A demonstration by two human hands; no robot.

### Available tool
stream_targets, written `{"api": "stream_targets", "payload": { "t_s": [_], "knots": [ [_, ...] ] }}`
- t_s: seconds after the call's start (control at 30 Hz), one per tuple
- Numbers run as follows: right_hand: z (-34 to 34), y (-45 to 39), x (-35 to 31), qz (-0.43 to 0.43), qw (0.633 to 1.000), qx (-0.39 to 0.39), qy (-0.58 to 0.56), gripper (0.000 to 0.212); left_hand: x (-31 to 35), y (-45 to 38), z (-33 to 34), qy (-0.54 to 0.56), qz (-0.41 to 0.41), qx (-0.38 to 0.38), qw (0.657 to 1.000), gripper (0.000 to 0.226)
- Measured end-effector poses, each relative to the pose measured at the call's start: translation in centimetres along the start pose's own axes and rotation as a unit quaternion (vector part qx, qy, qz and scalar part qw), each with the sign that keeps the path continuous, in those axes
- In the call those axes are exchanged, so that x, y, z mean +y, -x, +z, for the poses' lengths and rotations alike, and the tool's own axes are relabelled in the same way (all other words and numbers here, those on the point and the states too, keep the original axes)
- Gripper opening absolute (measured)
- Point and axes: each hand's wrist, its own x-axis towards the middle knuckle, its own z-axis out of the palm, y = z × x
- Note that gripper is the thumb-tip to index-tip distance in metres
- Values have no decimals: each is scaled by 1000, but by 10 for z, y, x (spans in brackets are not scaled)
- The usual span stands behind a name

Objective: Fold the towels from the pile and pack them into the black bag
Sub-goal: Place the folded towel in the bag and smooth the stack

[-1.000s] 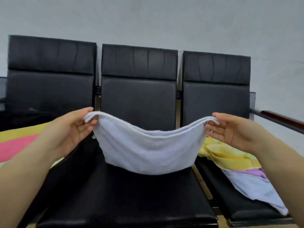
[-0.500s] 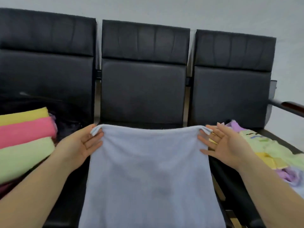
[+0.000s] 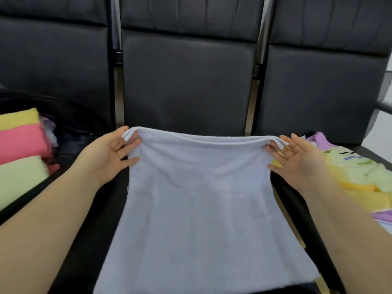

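Note:
A pale blue towel (image 3: 199, 204) hangs stretched over the middle black seat, its far edge held up. My left hand (image 3: 110, 153) pinches the far left corner and my right hand (image 3: 297, 158) pinches the far right corner. On the left seat stands the black bag (image 3: 70, 124), with folded yellow, pink and light green towels (image 3: 19, 149) inside it. The pile of loose towels (image 3: 360, 177), in green, yellow and purple, lies on the right seat.
Three black padded chairs (image 3: 186, 81) stand in a row with their backrests behind the towel. An armrest (image 3: 384, 107) shows at the far right edge.
The towel has gone from a sagging fold held in the air to a flat spread sheet lowered over the middle seat. The view has dropped and moved closer.

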Motion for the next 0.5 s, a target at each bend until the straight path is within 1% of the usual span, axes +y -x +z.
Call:
{"api": "stream_targets", "payload": {
  "t_s": [0.17, 0.27, 0.33, 0.37, 0.43, 0.5],
  "knots": [
    [-8, 10, -4, 10, 1000, -6, 6, 23, 3, 9, -1, -21, -1, -6, 1000, 13],
    [-21, 20, -11, 16, 998, -24, 57, 24, 12, 23, -8, -46, -10, -23, 999, 15],
    [-32, 29, -17, 30, 994, -45, 94, 25, 18, 35, -15, -79, -34, -37, 996, 16],
    [-38, 35, -20, 44, 991, -65, 105, 28, 20, 41, -19, -103, -51, -43, 992, 16],
    [-52, 45, -24, 84, 979, -111, 147, 46, 23, 55, -25, -165, -87, -52, 981, 15],
    [-67, 56, -23, 133, 962, -133, 201, 63, 25, 70, -32, -236, -126, -70, 961, 14]
  ]
}}
